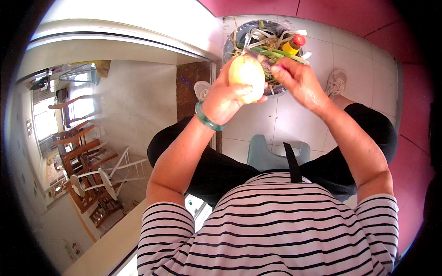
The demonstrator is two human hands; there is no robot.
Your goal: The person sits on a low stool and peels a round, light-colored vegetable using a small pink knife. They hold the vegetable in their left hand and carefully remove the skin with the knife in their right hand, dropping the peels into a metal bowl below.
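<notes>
My left hand (226, 93) grips a pale yellow, rounded fruit or vegetable (247, 81), with the thumb across its near side. Bright light washes out its surface, so its exact kind is unclear. To the right of it my right hand (295, 81) is closed around a small, blurred hand tool (259, 57), apparently a peeler. A bit of pink shows at the fingers, and the rest of its handle is hidden. Beneath both hands stands a lined waste bin (229, 45). In it lie green and dry stalk scraps (271, 51) and a red-capped bottle (292, 45) with a yellow label.
A grey-green plastic stool (257, 148) is under me on white floor tiles (300, 117). Red cabinet panels (412, 114) run along the right. On the left, a door frame (215, 138) borders a room with wooden chairs (79, 151) and a white folding stool (107, 183).
</notes>
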